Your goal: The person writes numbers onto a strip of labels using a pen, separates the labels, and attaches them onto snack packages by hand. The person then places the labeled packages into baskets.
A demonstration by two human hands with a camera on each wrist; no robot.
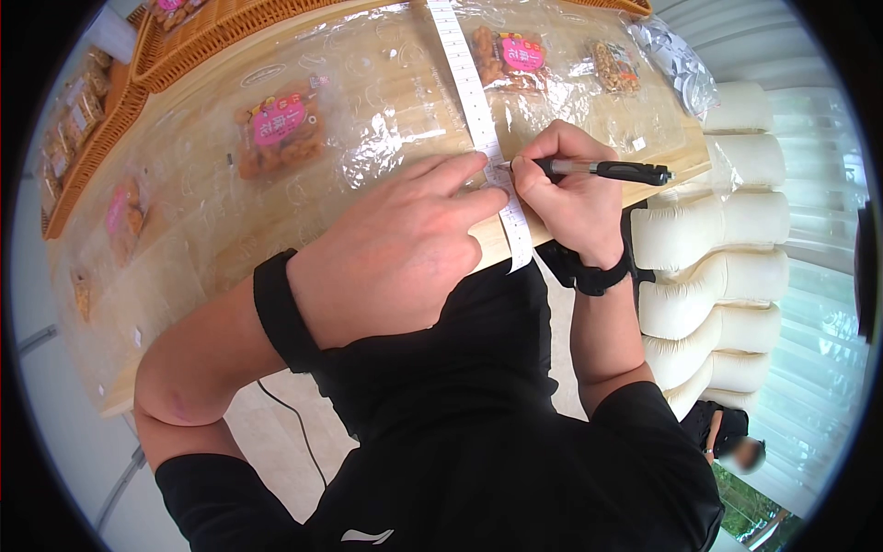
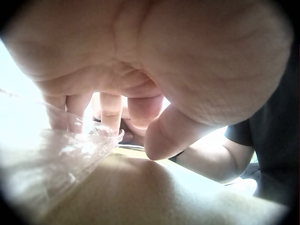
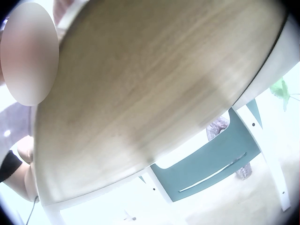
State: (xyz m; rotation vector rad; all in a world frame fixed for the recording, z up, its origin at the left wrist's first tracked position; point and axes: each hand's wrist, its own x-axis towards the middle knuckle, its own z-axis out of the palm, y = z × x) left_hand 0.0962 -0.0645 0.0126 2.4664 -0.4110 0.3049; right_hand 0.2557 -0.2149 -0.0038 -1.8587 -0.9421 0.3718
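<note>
A white strip with tick marks, like a measuring tape (image 1: 469, 78), runs across the table and hangs over its near edge. My left hand (image 1: 395, 235) rests on the strip's left side, index and middle fingers stretched onto it. From below, the left wrist view shows that hand's palm (image 2: 140, 56), with the thumb (image 2: 164, 138) down at the tabletop. My right hand (image 1: 579, 202) pinches a black-and-clear pen (image 1: 635, 172), its tip end at the strip beside the left fingertips. Clear plastic film (image 1: 386, 55) lies under the strip.
Snack packets with pink labels (image 1: 280, 129) lie among the film, with a nut packet (image 1: 614, 66) at far right. Wicker baskets (image 1: 138, 101) stand at the back left. A cream padded seat (image 1: 713, 230) is right of the table (image 1: 685, 152). Another person (image 1: 727, 432) is beyond it.
</note>
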